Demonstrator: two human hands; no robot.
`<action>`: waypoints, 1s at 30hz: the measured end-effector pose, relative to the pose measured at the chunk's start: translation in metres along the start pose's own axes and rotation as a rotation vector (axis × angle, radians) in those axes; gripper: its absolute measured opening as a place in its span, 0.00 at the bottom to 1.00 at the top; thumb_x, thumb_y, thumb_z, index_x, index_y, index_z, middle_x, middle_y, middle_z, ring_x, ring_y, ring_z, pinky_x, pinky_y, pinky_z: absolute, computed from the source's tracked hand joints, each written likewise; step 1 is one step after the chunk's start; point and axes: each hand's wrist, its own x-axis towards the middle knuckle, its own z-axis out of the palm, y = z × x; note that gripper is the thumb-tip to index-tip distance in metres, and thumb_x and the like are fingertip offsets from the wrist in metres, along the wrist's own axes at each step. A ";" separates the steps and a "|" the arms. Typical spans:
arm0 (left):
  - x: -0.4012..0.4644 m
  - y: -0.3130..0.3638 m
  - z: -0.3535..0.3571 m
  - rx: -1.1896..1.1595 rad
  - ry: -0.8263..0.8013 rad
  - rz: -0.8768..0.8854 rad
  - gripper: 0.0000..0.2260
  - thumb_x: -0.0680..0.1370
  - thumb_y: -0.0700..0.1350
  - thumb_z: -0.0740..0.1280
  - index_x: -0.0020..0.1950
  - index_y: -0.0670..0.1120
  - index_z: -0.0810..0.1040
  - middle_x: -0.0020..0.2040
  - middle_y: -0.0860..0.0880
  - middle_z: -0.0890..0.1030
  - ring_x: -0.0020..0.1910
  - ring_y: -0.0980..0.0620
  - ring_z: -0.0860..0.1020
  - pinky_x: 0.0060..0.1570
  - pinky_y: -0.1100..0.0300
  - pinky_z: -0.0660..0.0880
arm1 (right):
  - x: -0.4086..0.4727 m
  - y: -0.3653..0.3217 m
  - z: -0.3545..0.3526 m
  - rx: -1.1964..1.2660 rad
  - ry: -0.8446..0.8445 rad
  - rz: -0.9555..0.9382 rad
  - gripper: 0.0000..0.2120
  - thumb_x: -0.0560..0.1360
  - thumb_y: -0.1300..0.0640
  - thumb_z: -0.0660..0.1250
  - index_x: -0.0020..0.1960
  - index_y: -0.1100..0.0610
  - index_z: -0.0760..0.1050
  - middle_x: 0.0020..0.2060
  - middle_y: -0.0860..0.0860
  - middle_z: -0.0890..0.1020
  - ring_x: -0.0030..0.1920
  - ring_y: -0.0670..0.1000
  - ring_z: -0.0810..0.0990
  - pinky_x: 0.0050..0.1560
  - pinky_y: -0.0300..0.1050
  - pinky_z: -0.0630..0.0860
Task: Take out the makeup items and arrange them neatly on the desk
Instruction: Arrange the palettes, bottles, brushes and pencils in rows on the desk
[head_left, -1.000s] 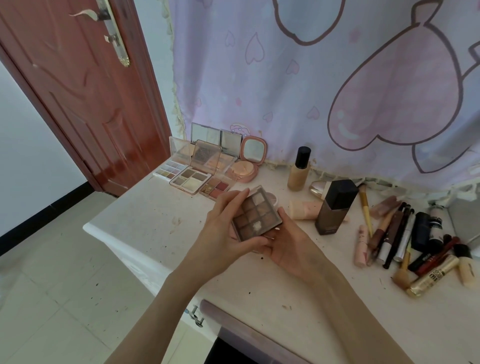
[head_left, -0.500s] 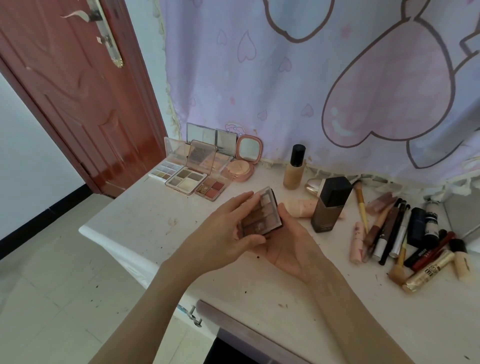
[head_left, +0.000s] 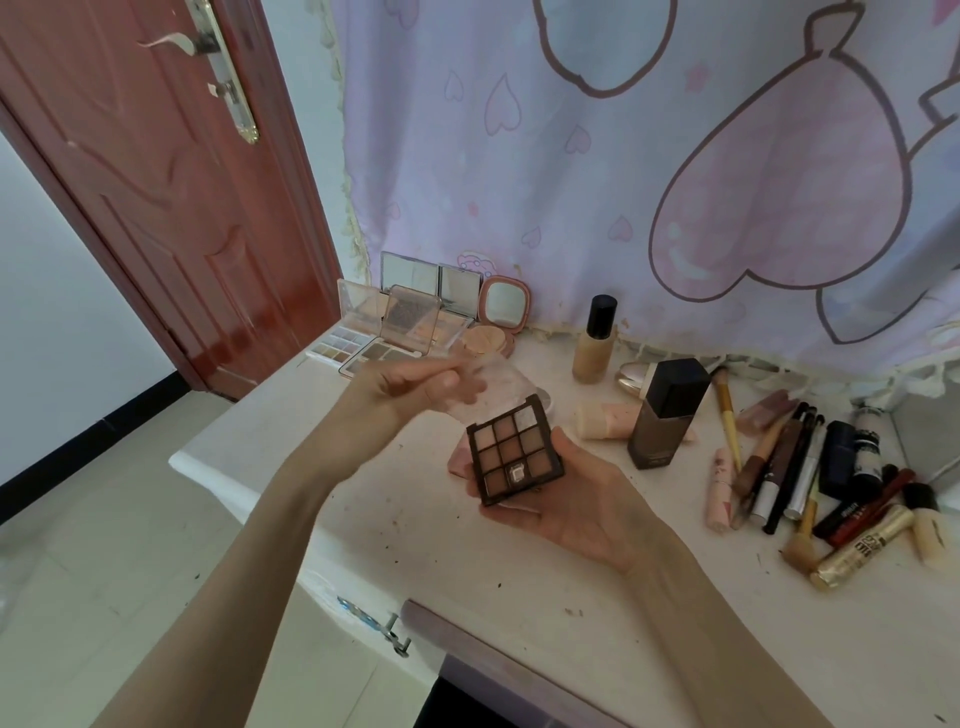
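Right hand (head_left: 561, 499): palm up above the white desk (head_left: 649, 597), fingers curled under a dark square nine-pan eyeshadow palette (head_left: 514, 449), which lies open on it.
Left hand (head_left: 410, 382): raised just beyond the palette, blurred, fingers pinching its clear plastic lid (head_left: 493, 387).
Desk, back left: open pale palettes (head_left: 384, 338) with mirrors.
Desk, right: dark rectangular foundation bottle (head_left: 665, 413) upright; brushes and tubes (head_left: 810, 478) lying in a loose heap.

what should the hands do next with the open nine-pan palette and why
Probably set the nine-pan palette beside the open palettes at the desk's back left. The right hand holds it above the desk, its clear lid raised by the left hand.
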 end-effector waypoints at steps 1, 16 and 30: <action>0.004 0.000 -0.004 -0.004 0.044 -0.015 0.12 0.74 0.42 0.65 0.56 0.45 0.80 0.44 0.54 0.85 0.45 0.59 0.81 0.45 0.71 0.74 | 0.001 0.002 0.001 0.002 -0.020 0.020 0.29 0.70 0.46 0.71 0.65 0.62 0.73 0.63 0.64 0.74 0.63 0.63 0.74 0.61 0.55 0.74; 0.038 -0.011 -0.016 0.185 0.132 -0.028 0.10 0.77 0.39 0.64 0.56 0.48 0.79 0.46 0.52 0.82 0.38 0.69 0.76 0.38 0.76 0.69 | 0.045 -0.006 0.028 -0.515 0.513 -0.259 0.08 0.76 0.52 0.64 0.48 0.53 0.81 0.40 0.48 0.85 0.43 0.49 0.83 0.42 0.45 0.81; -0.023 -0.080 -0.006 0.497 0.366 -0.271 0.44 0.67 0.56 0.73 0.75 0.46 0.52 0.65 0.46 0.65 0.66 0.49 0.62 0.58 0.62 0.59 | 0.125 0.010 0.034 -0.419 0.804 -0.392 0.06 0.77 0.59 0.64 0.45 0.56 0.80 0.48 0.57 0.83 0.48 0.53 0.83 0.40 0.41 0.80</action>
